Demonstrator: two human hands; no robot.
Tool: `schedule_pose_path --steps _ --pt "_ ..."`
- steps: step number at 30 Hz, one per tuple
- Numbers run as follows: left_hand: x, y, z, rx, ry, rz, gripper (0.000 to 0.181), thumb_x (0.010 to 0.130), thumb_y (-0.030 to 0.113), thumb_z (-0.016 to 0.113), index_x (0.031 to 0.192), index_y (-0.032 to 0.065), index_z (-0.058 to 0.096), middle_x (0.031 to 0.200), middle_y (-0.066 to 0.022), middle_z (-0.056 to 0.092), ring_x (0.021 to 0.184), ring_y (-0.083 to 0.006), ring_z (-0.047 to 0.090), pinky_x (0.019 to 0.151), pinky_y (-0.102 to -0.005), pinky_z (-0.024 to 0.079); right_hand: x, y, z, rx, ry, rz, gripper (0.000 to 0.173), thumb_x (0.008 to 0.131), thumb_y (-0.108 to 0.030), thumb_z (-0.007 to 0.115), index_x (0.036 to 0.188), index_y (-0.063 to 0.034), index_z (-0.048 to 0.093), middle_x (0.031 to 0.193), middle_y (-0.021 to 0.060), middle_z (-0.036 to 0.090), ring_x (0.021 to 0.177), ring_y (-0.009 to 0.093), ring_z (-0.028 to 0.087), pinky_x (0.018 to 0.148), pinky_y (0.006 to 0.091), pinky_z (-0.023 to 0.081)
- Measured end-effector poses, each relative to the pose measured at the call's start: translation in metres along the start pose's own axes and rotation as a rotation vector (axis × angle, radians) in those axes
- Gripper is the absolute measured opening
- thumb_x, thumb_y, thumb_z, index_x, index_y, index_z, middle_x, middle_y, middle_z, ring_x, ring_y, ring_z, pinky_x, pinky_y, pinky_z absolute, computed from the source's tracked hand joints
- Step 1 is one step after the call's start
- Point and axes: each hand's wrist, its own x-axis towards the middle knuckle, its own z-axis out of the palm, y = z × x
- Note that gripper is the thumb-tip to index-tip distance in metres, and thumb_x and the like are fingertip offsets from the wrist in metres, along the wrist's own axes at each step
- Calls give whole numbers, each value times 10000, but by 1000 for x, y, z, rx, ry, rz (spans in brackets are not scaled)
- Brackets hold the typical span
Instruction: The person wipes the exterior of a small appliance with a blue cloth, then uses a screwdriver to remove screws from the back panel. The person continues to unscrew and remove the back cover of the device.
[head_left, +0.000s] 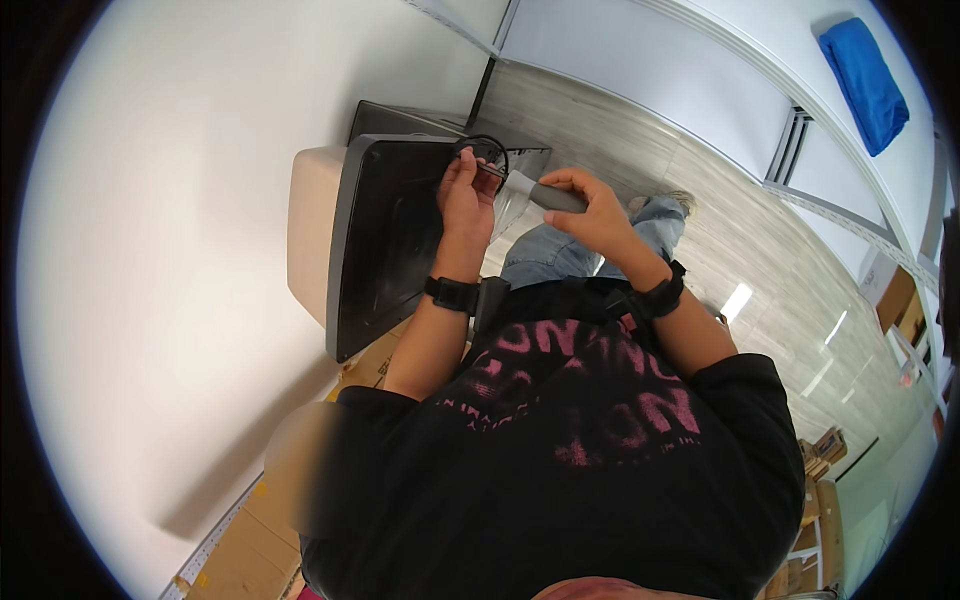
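Note:
My left hand (466, 196) is raised beside a dark, tray-like panel, palm up, with its fingers around a small dark part (491, 171). A thin black cable (501, 146) loops above those fingers. In my right hand (600, 217) is a grey cylindrical object (555, 197) with a paler grey end. That pale end points left and meets or nearly meets the dark part; contact cannot be made out. Close to my left hand stands the dark panel (390, 232), edged in grey, with a beige body (311, 225) behind it.
A dark box (405, 120) stands behind the panel against the white wall (187, 187). Cardboard (247, 547) lies along the wall's base. Pale wood-look flooring (750, 247) runs to the right. A folded blue cloth (866, 86) lies on a white surface at upper right.

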Motion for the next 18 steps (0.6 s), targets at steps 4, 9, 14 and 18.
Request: schedule_pose_path --steps 4,9,14,18 --pt "0 1 -1 -12 -44 20 182 906 178 598 1052 71 583 851 -25 611 769 -153 610 695 -281 534 -4 -10 -14 601 -187 434 353 917 -238 538 1225 -69 493 980 58 598 811 126 588 585 254 484" --pt "-3 1 5 -45 -49 29 187 904 173 601 1056 66 583 850 -24 613 761 -145 607 683 -270 531 -3 -4 -1 242 -61 312 399 870 -190 600 1234 -72 486 901 57 587 700 113 573 534 245 478" --pt "-1 1 3 -16 -12 10 182 901 169 607 1052 70 587 849 -19 612 759 -137 601 675 -267 522 -9 -3 9 -347 132 -161 442 828 -107 641 1240 -80 486 914 57 579 741 135 570 574 268 492" --pt "1 2 3 -12 -17 -4 180 904 158 601 1059 68 585 848 -18 610 757 -136 600 667 -263 516 -10 -2 12 -95 147 -49 403 859 -150 611 1236 -78 488 945 65 566 792 152 584 610 293 511"
